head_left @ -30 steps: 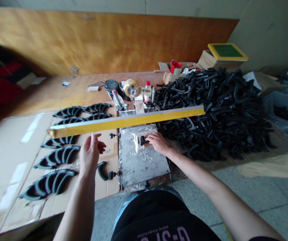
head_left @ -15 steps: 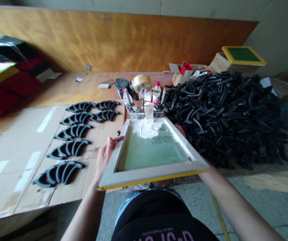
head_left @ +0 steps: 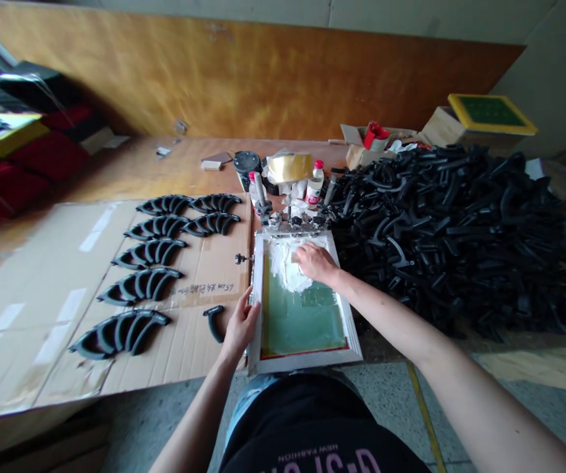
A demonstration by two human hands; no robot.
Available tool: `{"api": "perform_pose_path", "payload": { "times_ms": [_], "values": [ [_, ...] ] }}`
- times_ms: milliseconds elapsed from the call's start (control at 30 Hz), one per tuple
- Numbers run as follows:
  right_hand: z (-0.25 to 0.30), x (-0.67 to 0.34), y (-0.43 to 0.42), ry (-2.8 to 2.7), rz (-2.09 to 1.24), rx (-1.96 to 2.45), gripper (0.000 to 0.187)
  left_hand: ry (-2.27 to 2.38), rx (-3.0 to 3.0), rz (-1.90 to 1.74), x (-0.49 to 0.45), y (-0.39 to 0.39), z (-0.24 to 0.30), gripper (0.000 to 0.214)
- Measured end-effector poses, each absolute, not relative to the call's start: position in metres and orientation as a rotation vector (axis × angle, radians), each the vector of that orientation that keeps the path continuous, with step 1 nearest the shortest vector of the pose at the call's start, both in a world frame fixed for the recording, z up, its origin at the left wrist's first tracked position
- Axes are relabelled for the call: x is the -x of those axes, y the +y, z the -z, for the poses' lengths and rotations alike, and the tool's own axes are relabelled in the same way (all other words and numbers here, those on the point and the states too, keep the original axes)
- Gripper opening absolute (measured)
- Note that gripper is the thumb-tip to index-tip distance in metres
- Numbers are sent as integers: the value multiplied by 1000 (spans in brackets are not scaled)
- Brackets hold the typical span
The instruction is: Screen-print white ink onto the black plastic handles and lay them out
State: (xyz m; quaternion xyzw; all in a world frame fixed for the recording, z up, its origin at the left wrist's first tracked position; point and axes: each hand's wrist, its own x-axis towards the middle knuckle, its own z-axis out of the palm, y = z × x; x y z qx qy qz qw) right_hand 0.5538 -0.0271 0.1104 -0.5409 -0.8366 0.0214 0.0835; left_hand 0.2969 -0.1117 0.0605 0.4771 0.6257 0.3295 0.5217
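A screen-printing frame (head_left: 311, 358) with a green mesh lies flat in front of me, white paste (head_left: 283, 266) smeared over its far end. My right hand (head_left: 316, 264) is closed on a small pale scraper (head_left: 296, 258), mostly hidden by the fingers, within the paste. At the frame's left edge, my left hand (head_left: 242, 323) grips the side rail, thumb near the top of it. Just left of that hand, a curved black plastic piece (head_left: 215, 322) rests on the cardboard. The frame's far edge meets a metal clamp (head_left: 290, 225).
Fanned groups of curved black pieces (head_left: 120, 334) lie on the cardboard (head_left: 61, 263) at left. On the right is a large heap of black parts (head_left: 440, 236). Behind the clamp are a tape roll (head_left: 289, 168), a red-capped bottle (head_left: 315, 184) and a dark tub (head_left: 246, 169).
The frame has come down from tilted to flat. My right hand has moved from its right side onto the scraper at the far end. A lone black piece now shows beside my left hand.
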Motion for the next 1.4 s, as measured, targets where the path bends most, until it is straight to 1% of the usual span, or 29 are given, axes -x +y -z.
{"api": "perform_pose_path", "payload": {
  "times_ms": [67,167,233,333,400,467,533,567,600,667,733,767,800,900,967,1033,1100,1167,1200,1233,1300,1333,1400],
  "values": [
    [-113,-558,-46,-2634,-101,1410,16,1484,-1153,-788,-296,-112,-60,79],
    [-124,-567,-56,-2767,-245,1152,12,1483,-1163,-785,-297,-113,-63,77],
    [-128,-570,-52,-2721,-311,1181,9,1493,-1160,-784,-298,-113,-67,77],
    [-121,-569,-48,-2565,-229,1316,11,1511,-1145,-780,-299,-113,-73,77],
    [-112,-567,-53,-2567,-167,1253,14,1516,-1125,-783,-299,-113,-75,79],
    [-108,-566,-58,-2618,-194,1138,11,1513,-1106,-786,-299,-113,-75,82],
    [-112,-567,-55,-2587,-247,1149,5,1503,-1096,-779,-299,-113,-78,83],
    [-117,-566,-48,-2534,-264,1208,6,1498,-1096,-773,-299,-113,-81,84],
    [-123,-566,-39,-2469,-271,1285,13,1492,-1095,-767,-298,-112,-86,84],
    [-137,-567,-14,-2335,-250,1457,35,1472,-1079,-767,-297,-111,-100,86],
    [-151,-575,10,-2232,-199,1596,55,1456,-1073,-811,-295,-108,-120,80],
    [-157,-583,19,-2179,-174,1648,59,1452,-1081,-845,-295,-106,-130,75],
    [-161,-594,25,-2112,-158,1690,56,1447,-1095,-874,-296,-102,-142,70],
    [-157,-633,26,-1792,-182,1871,34,1342,-1087,-1029,-304,-85,-172,63],
    [-141,-652,12,-1591,-252,2043,27,1202,-1043,-1189,-313,-68,-188,61],
    [-116,-654,-9,-1580,-363,2114,23,1091,-1004,-1293,-323,-51,-199,60],
    [-91,-641,-30,-1776,-483,1974,25,1051,-960,-1308,-333,-39,-202,61],
    [-74,-619,-48,-2043,-498,1796,36,1049,-875,-1330,-342,-40,-193,60],
    [-70,-607,-55,-2141,-468,1749,37,1065,-828,-1315,-347,-45,-185,59],
    [-70,-594,-62,-2196,-410,1743,33,1083,-783,-1249,-352,-54,-174,59],
    [-76,-569,-75,-2191,-294,1778,19,1102,-689,-989,-364,-77,-149,61],
    [-81,-557,-82,-2172,-262,1769,15,1095,-643,-847,-369,-90,-137,61],
    [-90,-537,-98,-2218,-288,1615,15,1095,-568,-670,-372,-112,-115,57]
  ]
}}
